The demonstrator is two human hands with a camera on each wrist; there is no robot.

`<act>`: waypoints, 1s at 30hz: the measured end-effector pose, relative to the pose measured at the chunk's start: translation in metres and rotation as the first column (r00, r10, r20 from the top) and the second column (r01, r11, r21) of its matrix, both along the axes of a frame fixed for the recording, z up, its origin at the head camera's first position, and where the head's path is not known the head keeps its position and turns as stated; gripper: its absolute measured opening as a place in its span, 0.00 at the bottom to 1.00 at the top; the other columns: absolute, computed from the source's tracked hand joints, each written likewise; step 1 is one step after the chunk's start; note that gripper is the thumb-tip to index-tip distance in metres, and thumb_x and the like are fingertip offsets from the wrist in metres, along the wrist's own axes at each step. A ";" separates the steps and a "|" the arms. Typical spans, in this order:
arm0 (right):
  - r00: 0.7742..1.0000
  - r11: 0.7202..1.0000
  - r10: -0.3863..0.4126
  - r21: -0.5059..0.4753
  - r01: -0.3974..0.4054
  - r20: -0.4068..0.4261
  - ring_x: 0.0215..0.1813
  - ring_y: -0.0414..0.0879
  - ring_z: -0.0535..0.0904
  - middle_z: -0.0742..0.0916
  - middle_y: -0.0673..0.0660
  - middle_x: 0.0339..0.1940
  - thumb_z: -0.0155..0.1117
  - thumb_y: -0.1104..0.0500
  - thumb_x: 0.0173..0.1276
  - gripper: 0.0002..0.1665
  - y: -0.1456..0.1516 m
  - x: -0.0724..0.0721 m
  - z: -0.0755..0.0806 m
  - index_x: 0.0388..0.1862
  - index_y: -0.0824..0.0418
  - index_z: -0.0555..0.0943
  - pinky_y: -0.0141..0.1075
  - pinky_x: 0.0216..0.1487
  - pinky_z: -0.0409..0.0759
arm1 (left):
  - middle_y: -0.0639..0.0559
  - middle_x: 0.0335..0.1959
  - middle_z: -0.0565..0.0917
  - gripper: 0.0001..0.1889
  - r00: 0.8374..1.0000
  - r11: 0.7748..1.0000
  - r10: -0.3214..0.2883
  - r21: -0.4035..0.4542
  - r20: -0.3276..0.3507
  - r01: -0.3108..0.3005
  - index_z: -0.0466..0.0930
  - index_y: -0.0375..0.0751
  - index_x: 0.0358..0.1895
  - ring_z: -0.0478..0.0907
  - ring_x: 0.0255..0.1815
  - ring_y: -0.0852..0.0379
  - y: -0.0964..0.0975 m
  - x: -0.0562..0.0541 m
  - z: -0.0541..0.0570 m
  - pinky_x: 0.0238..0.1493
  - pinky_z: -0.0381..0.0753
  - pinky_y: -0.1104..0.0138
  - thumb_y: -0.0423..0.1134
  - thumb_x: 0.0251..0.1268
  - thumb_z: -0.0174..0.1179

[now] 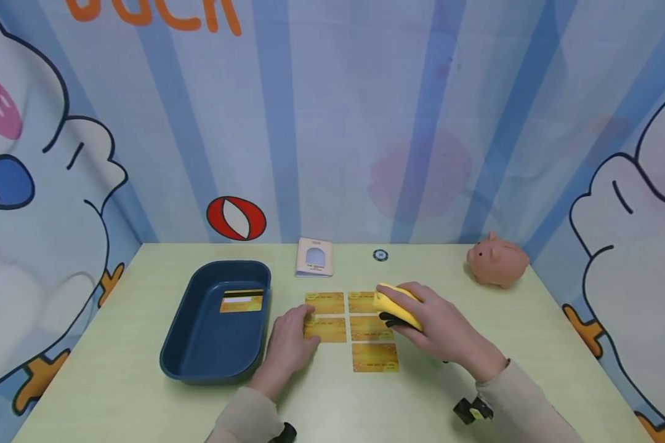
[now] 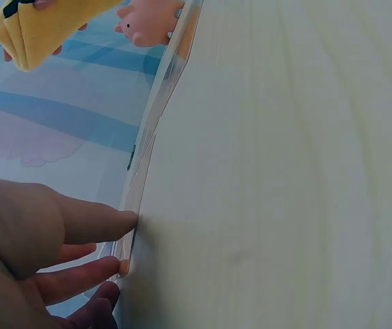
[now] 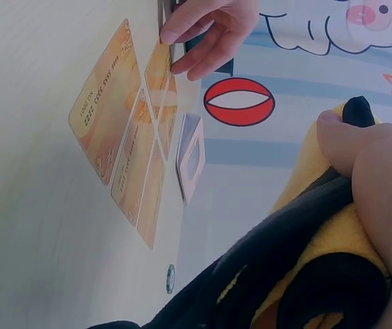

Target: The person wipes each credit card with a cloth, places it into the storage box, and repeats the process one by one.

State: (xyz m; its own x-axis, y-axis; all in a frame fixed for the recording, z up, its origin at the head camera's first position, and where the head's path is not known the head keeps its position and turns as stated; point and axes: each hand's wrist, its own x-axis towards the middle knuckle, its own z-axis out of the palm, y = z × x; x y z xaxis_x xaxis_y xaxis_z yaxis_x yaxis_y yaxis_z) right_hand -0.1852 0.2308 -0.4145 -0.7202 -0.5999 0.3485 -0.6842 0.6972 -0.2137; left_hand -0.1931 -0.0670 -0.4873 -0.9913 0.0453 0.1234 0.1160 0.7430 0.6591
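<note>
Several gold bank cards (image 1: 371, 358) lie flat on the table in two columns, two on the left and more on the right. My left hand (image 1: 290, 339) rests by the left column with fingertips touching the cards' left edge; its fingers (image 2: 90, 219) are fairly straight. In my right hand (image 1: 440, 320) I grip a soft yellow fabric thing (image 1: 398, 304) with black cords, raised above the right column and partly covering its upper cards. In the right wrist view, the yellow fabric (image 3: 305, 168) and a black loop show; its exact kind is unclear.
A dark blue tray (image 1: 172, 344) stands to the left, with one gold card (image 1: 241, 301) inside, stripe side up. Behind the cards are a small pink booklet (image 1: 314, 257) and a round chip (image 1: 380, 255). A pink piggy bank (image 1: 497, 261) sits at the back right.
</note>
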 end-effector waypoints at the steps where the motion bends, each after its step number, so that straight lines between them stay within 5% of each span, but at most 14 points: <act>1: 1.000 1.000 0.000 -0.001 0.000 0.004 0.54 0.48 0.80 0.80 0.56 0.65 0.76 0.54 0.69 0.45 0.000 0.000 0.000 0.82 0.41 0.68 0.49 0.50 0.86 | 0.43 0.54 0.86 0.27 1.000 1.000 0.000 -0.003 0.008 0.000 0.82 0.36 0.61 0.80 0.55 0.44 0.000 0.001 0.000 0.63 0.78 0.49 0.30 0.56 0.76; 21: 1.000 1.000 0.004 -0.008 -0.004 0.003 0.53 0.48 0.80 0.80 0.55 0.65 0.76 0.54 0.69 0.47 -0.001 0.002 0.001 0.83 0.37 0.65 0.48 0.48 0.86 | 0.43 0.57 0.79 0.30 0.995 0.992 -0.052 -0.114 0.085 0.062 0.79 0.43 0.66 0.74 0.50 0.42 -0.001 0.005 0.002 0.51 0.79 0.51 0.35 0.60 0.77; 30: 1.000 1.000 0.010 -0.012 -0.010 -0.002 0.53 0.47 0.80 0.80 0.55 0.65 0.77 0.55 0.68 0.47 -0.002 0.002 0.002 0.82 0.39 0.66 0.48 0.48 0.86 | 0.43 0.53 0.79 0.27 0.991 0.991 -0.067 -0.108 0.117 0.080 0.81 0.41 0.60 0.73 0.49 0.44 -0.004 0.003 0.001 0.50 0.78 0.51 0.37 0.58 0.78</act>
